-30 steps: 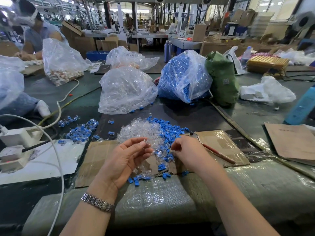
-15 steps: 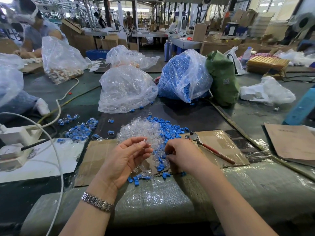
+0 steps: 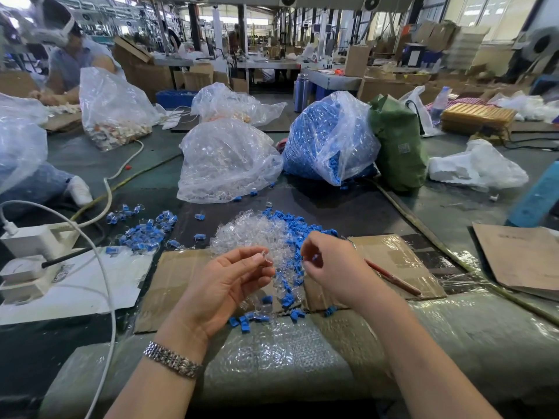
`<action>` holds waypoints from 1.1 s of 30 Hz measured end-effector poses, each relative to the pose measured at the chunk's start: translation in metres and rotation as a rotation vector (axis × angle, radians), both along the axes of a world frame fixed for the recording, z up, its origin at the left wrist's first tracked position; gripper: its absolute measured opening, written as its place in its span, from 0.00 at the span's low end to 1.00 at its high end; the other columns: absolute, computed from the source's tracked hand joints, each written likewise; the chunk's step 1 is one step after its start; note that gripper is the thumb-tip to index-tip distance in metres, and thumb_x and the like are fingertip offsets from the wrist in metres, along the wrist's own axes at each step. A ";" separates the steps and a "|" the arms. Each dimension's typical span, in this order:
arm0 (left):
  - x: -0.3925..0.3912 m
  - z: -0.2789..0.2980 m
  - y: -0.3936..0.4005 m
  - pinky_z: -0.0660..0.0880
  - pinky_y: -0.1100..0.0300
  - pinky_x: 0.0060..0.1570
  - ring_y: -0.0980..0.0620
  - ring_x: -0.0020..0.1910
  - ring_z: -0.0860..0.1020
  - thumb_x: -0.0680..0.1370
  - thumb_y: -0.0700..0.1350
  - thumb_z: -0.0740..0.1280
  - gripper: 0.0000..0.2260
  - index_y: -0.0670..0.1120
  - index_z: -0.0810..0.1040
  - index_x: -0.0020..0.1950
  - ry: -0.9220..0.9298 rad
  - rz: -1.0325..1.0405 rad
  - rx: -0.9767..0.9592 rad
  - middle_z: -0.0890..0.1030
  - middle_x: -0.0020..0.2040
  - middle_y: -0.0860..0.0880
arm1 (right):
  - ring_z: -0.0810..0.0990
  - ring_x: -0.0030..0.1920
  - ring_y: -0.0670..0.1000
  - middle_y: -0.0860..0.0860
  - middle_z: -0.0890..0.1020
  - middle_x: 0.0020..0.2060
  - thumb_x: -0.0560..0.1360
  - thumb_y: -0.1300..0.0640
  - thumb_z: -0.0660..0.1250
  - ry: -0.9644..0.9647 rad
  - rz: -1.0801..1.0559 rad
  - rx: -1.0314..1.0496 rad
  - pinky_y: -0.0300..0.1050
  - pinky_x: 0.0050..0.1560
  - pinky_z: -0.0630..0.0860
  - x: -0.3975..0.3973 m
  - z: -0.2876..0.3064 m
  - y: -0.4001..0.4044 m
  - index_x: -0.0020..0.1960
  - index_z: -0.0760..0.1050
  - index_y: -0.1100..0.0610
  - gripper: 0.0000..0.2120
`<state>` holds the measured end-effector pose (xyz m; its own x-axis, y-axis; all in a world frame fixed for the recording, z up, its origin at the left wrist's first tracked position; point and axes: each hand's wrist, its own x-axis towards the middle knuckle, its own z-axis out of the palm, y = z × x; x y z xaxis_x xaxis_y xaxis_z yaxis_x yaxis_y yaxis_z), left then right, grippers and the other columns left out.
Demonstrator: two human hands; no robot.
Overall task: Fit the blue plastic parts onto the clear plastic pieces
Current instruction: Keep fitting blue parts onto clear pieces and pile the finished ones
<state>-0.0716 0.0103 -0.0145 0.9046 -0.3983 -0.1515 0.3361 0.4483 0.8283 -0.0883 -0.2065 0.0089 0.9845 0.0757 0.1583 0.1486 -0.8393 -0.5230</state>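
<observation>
A heap of clear plastic pieces (image 3: 251, 234) lies mid-table, with loose blue plastic parts (image 3: 298, 225) spread along its right side and toward me. My left hand (image 3: 223, 285), palm up, pinches one clear piece (image 3: 263, 256) at its fingertips. My right hand (image 3: 332, 267) is lifted above the pile, a small blue part (image 3: 314, 257) pinched in its fingers, a short gap from the clear piece. A group of fitted blue-and-clear pieces (image 3: 142, 231) lies to the left.
A bag of clear pieces (image 3: 227, 164) and a bag of blue parts (image 3: 326, 140) stand behind the heap, beside a green bag (image 3: 396, 146). A red-handled tool (image 3: 393, 279) lies on cardboard (image 3: 390, 258) at right. White power strips (image 3: 33, 255) and cables are left. Another person (image 3: 72, 55) works far left.
My right hand dipped into the blue parts, then rose with one blue part pinched and now sits close to the clear piece. My left hand stayed nearly still.
</observation>
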 end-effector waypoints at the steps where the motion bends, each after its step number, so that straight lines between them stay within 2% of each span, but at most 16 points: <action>1: -0.001 0.000 0.000 0.83 0.58 0.43 0.44 0.45 0.85 0.76 0.36 0.71 0.10 0.37 0.83 0.57 -0.007 -0.013 0.009 0.84 0.50 0.37 | 0.81 0.41 0.41 0.44 0.82 0.40 0.77 0.59 0.72 -0.040 0.027 0.136 0.35 0.44 0.77 -0.001 0.005 0.000 0.47 0.77 0.50 0.06; 4: -0.003 0.001 -0.001 0.83 0.58 0.44 0.44 0.46 0.85 0.77 0.37 0.70 0.10 0.37 0.84 0.56 -0.021 -0.044 0.019 0.84 0.50 0.37 | 0.83 0.40 0.41 0.44 0.85 0.39 0.74 0.60 0.76 -0.101 0.162 0.461 0.33 0.44 0.76 -0.004 0.022 0.007 0.45 0.82 0.49 0.07; 6: -0.004 0.003 -0.002 0.83 0.58 0.44 0.44 0.45 0.85 0.77 0.38 0.69 0.09 0.38 0.84 0.55 -0.024 -0.057 0.016 0.84 0.49 0.37 | 0.84 0.44 0.43 0.45 0.86 0.41 0.74 0.62 0.76 -0.105 0.217 0.523 0.35 0.49 0.78 -0.005 0.026 0.012 0.46 0.84 0.49 0.08; 10: -0.006 0.006 -0.004 0.83 0.58 0.42 0.45 0.43 0.84 0.78 0.39 0.69 0.09 0.37 0.83 0.55 -0.021 -0.086 -0.003 0.83 0.48 0.37 | 0.85 0.46 0.44 0.46 0.87 0.42 0.75 0.64 0.74 -0.083 0.249 0.455 0.40 0.52 0.81 -0.005 0.026 0.016 0.48 0.85 0.51 0.08; 13: -0.007 0.008 -0.006 0.83 0.58 0.42 0.45 0.43 0.84 0.77 0.39 0.69 0.10 0.37 0.82 0.56 -0.031 -0.095 -0.006 0.83 0.48 0.37 | 0.84 0.46 0.43 0.44 0.85 0.42 0.76 0.63 0.74 -0.173 0.256 0.355 0.39 0.51 0.80 -0.007 0.026 0.019 0.47 0.84 0.51 0.07; 18: -0.009 0.009 -0.006 0.83 0.58 0.44 0.44 0.45 0.85 0.78 0.39 0.69 0.08 0.39 0.84 0.54 -0.095 -0.102 -0.002 0.83 0.51 0.35 | 0.82 0.46 0.43 0.41 0.83 0.40 0.76 0.62 0.73 -0.244 0.252 0.239 0.44 0.50 0.79 -0.012 0.029 0.023 0.47 0.78 0.45 0.11; 21: -0.009 0.008 -0.002 0.82 0.57 0.47 0.42 0.50 0.85 0.76 0.37 0.72 0.11 0.38 0.83 0.57 -0.134 -0.106 0.054 0.84 0.55 0.34 | 0.82 0.45 0.44 0.41 0.82 0.40 0.77 0.61 0.72 -0.249 0.252 0.222 0.46 0.49 0.80 -0.014 0.030 0.021 0.47 0.77 0.47 0.10; 25: -0.009 0.008 -0.004 0.81 0.59 0.48 0.42 0.50 0.85 0.73 0.38 0.73 0.11 0.39 0.86 0.54 -0.197 -0.021 0.163 0.85 0.52 0.36 | 0.82 0.44 0.44 0.42 0.82 0.39 0.77 0.62 0.72 -0.244 0.251 0.194 0.48 0.48 0.80 -0.016 0.028 0.023 0.47 0.77 0.47 0.10; 27: -0.010 0.008 -0.005 0.81 0.59 0.47 0.42 0.49 0.85 0.72 0.39 0.74 0.10 0.40 0.86 0.53 -0.208 -0.017 0.176 0.85 0.52 0.36 | 0.82 0.44 0.44 0.41 0.82 0.39 0.77 0.62 0.72 -0.236 0.250 0.185 0.47 0.48 0.80 -0.016 0.027 0.022 0.47 0.77 0.47 0.10; 30: -0.010 0.008 -0.004 0.82 0.59 0.47 0.42 0.50 0.85 0.72 0.39 0.74 0.10 0.40 0.86 0.53 -0.207 -0.016 0.163 0.85 0.52 0.36 | 0.82 0.47 0.42 0.40 0.83 0.42 0.77 0.60 0.73 -0.215 0.249 0.261 0.36 0.49 0.78 -0.016 0.024 0.020 0.50 0.78 0.45 0.11; 32: -0.010 0.007 -0.005 0.82 0.59 0.47 0.42 0.50 0.85 0.73 0.38 0.73 0.10 0.40 0.86 0.53 -0.196 -0.001 0.139 0.85 0.54 0.35 | 0.81 0.50 0.42 0.40 0.82 0.48 0.77 0.56 0.73 -0.211 0.157 0.302 0.35 0.52 0.77 -0.013 0.021 0.010 0.56 0.78 0.46 0.10; 33: -0.009 0.006 -0.004 0.82 0.59 0.47 0.41 0.50 0.85 0.73 0.38 0.73 0.09 0.40 0.86 0.52 -0.188 0.006 0.122 0.84 0.54 0.35 | 0.80 0.52 0.42 0.41 0.81 0.52 0.77 0.52 0.73 -0.198 0.056 0.251 0.38 0.56 0.77 -0.011 0.019 0.002 0.59 0.78 0.48 0.12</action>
